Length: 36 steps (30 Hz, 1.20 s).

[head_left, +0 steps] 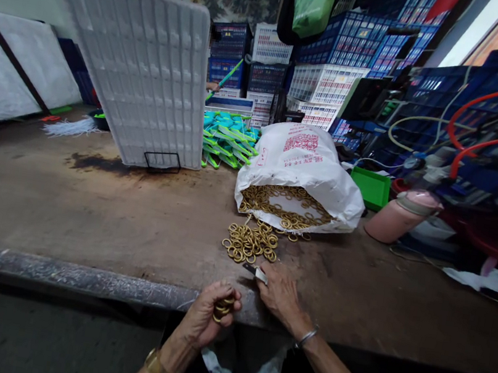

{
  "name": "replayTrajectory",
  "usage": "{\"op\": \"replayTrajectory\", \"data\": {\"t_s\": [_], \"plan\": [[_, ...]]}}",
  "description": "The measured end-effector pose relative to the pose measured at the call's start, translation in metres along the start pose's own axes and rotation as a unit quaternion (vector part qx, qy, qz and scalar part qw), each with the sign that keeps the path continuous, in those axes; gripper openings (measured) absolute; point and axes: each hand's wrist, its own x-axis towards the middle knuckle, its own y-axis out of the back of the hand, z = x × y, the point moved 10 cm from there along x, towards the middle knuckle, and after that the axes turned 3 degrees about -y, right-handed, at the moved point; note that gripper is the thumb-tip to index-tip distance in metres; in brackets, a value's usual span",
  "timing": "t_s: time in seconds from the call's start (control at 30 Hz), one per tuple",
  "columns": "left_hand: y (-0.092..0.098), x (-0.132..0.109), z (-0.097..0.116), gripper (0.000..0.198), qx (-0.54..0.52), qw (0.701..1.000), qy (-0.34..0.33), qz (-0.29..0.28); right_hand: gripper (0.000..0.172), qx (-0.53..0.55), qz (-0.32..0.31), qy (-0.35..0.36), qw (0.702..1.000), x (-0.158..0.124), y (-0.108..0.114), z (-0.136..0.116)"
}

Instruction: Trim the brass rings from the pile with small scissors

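My left hand (pixel 208 314) is curled shut around a small bunch of brass rings (pixel 224 307) at the near edge of the workbench (pixel 86 212). My right hand (pixel 279 294) rests on the bench beside it, fingers pinched on a small metal blade-like tool (pixel 255 271). Just beyond my hands lies a loose pile of brass rings (pixel 250 241). Behind that pile a white sack (pixel 302 169) lies on its side, its mouth open and more rings spilling out.
A white plastic moulded tray (pixel 147 71) leans upright on a wire stand at the back left. Green and teal plastic parts (pixel 226 139) are heaped behind it. A pink bottle (pixel 401 215), a green bin (pixel 370 188), hoses and stacked crates crowd the right and back.
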Motion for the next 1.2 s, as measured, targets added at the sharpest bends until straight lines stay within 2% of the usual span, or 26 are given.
{"op": "replayTrajectory", "data": {"t_s": [0.17, 0.37, 0.5, 0.67, 0.8, 0.93, 0.97, 1.07, 1.2], "plan": [[-0.001, 0.0, -0.001, 0.024, -0.006, 1.0, 0.009, 0.004, 0.01, 0.029, 0.019, -0.066, 0.997, -0.001, 0.006, 0.012], [-0.002, -0.001, -0.002, 0.028, 0.036, 0.999, 0.012, 0.016, 0.008, -0.007, 0.0, -0.068, 0.998, 0.001, 0.006, 0.007], [0.003, 0.002, 0.002, 0.032, 0.099, 0.994, -0.023, 0.047, 0.008, -0.005, 0.008, -0.034, 0.999, -0.004, 0.005, 0.003], [0.003, 0.004, 0.013, 0.04, 0.217, 0.969, -0.082, 0.084, 0.016, 0.079, 0.018, 0.04, 0.996, -0.018, 0.005, -0.019], [-0.003, 0.005, 0.018, 0.032, 0.267, 0.957, -0.095, 0.061, 0.021, 0.14, 0.027, 0.087, 0.986, -0.029, 0.015, -0.042], [-0.003, 0.004, 0.021, 0.031, 0.268, 0.957, -0.102, 0.047, 0.009, 0.203, 0.019, 0.078, 0.976, -0.028, 0.02, -0.05], [-0.001, 0.004, 0.021, 0.031, 0.273, 0.955, -0.102, 0.05, 0.006, 0.23, 0.012, 0.064, 0.971, -0.027, 0.019, -0.049], [0.002, 0.004, 0.022, 0.031, 0.281, 0.951, -0.11, 0.063, 0.015, 0.339, -0.024, 0.006, 0.94, -0.023, 0.011, -0.043], [0.001, 0.003, 0.029, 0.029, 0.305, 0.938, -0.148, 0.07, 0.025, 0.477, -0.103, -0.078, 0.869, -0.024, -0.013, -0.037]]}}
